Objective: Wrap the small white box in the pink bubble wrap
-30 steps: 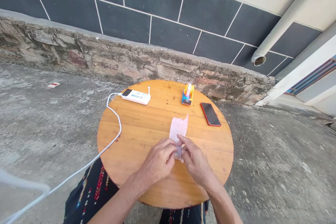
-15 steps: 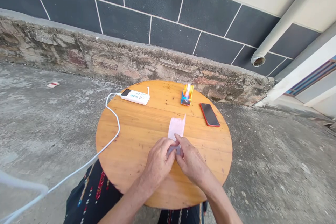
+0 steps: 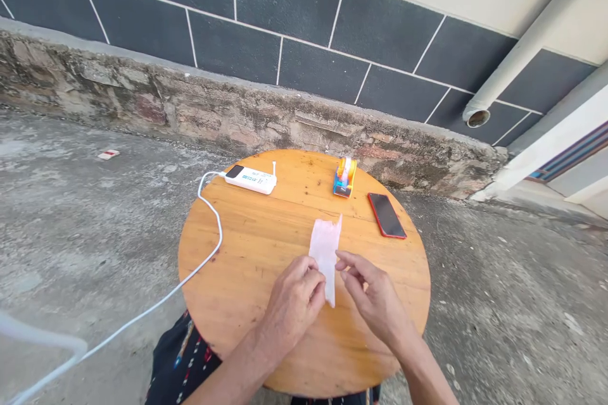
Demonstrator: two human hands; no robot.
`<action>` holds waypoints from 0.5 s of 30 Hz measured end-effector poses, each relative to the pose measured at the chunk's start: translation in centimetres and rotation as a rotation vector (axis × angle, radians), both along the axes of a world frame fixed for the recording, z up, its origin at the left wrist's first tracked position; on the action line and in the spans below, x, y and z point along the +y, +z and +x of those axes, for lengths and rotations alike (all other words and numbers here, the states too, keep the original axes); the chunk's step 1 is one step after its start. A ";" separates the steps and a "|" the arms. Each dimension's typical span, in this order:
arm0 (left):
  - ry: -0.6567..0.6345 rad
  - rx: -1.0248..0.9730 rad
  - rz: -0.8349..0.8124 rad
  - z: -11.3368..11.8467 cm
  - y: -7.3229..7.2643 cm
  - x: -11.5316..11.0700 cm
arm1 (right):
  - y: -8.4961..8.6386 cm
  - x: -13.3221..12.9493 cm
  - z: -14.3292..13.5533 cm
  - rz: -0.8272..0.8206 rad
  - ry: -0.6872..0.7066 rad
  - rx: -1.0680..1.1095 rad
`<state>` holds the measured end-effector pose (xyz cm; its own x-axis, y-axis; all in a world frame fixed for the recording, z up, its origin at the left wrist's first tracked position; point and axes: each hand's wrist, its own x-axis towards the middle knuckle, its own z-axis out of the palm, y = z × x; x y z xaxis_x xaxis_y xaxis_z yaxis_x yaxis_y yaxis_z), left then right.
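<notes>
A strip of thin pale pink paper (image 3: 325, 242), like tissue, lies lengthwise on the round wooden table (image 3: 247, 247), with ragged ends. My left hand (image 3: 297, 288) is closed at the strip's left edge, its thumb and fingers pinching the paper there. On the other side, my right hand (image 3: 373, 291) hovers by the right edge with its fingers curved and slightly apart; nothing shows between them. Beyond the paper stands a small yellow and blue tape dispenser (image 3: 344, 177).
A red-edged phone (image 3: 387, 216) lies at the table's right. At the back left is a white power bank (image 3: 251, 179), its white cable (image 3: 220, 228) running over the left edge to the lower left. A stone-based wall (image 3: 213, 107) stands behind the table.
My hands were together over the lower part of the strip. The right hand has moved off to the right, uncovering more paper, while the left stays at its edge. The view has shifted slightly.
</notes>
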<state>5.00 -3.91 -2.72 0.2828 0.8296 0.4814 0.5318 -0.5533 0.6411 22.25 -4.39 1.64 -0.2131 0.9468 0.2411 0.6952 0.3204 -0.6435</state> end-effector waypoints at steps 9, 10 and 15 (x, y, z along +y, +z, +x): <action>0.017 0.154 0.106 0.1 0.6 0.6 | 0.5 3.3 1.1 0.068 0.062 -0.435; -0.002 0.175 0.102 0.1 0.8 0.7 | 0.3 3.5 1.0 0.080 0.064 -0.459; -0.062 0.241 0.063 0.2 1.7 1.3 | -0.4 3.4 1.1 0.141 0.054 -0.507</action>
